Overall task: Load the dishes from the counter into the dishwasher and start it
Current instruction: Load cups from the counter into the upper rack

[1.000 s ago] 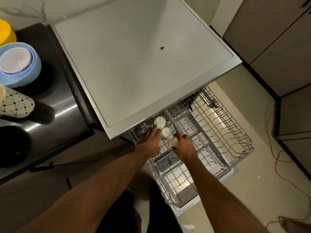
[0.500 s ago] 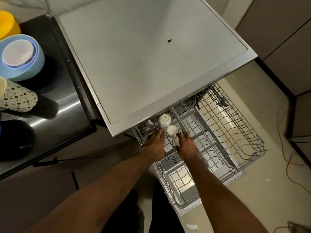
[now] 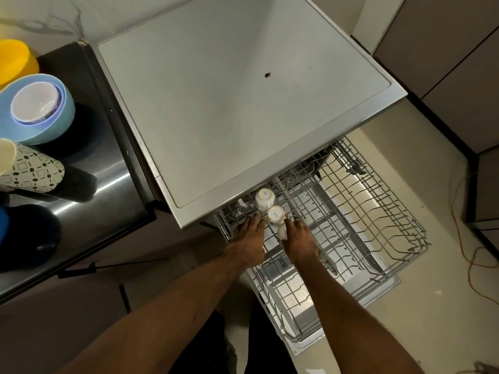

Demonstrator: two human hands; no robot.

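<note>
on the left side of the kitchen a dark steel worktop [image 3: 102, 190] shines with a glossy, mirror-like surface. it carries a yellow bowl [image 3: 13, 60], a round light blue bowl [image 3: 54, 122] with a smaller white bowl [image 3: 33, 106] inside it, and a cream cup with a square pattern [image 3: 35, 171] that lies on its side. at the near left edge sits a dark rounded dish [image 3: 29, 238], too dim to name.

beside the worktop stands the dishwasher [image 3: 243, 117], with a flat, matt grey top and rounded corners; one small dark speck [image 3: 267, 74] lies on it. the floor [image 3: 432, 319] is pale beige and smooth, and a thin orange cable [image 3: 471, 255] runs over it at the right. plain grey-brown cupboard doors [image 3: 445, 63] close the right side of the room.

under the grey top, the wire rack [image 3: 383, 211] stands pulled out above the open door [image 3: 390, 282], whose inner face is bright metal. three small white cups stand upside down in a row at the left end of the rack: the far cup [image 3: 265, 198], the middle cup [image 3: 276, 215] and the near cup [image 3: 282, 231], each touching the next.

the left hand [image 3: 248, 240] rests on the rack just left of the cups, its grip apart with straight fingers. the right hand [image 3: 300, 244] touches the near cup; i cannot tell if its grip is closed around it.
</note>
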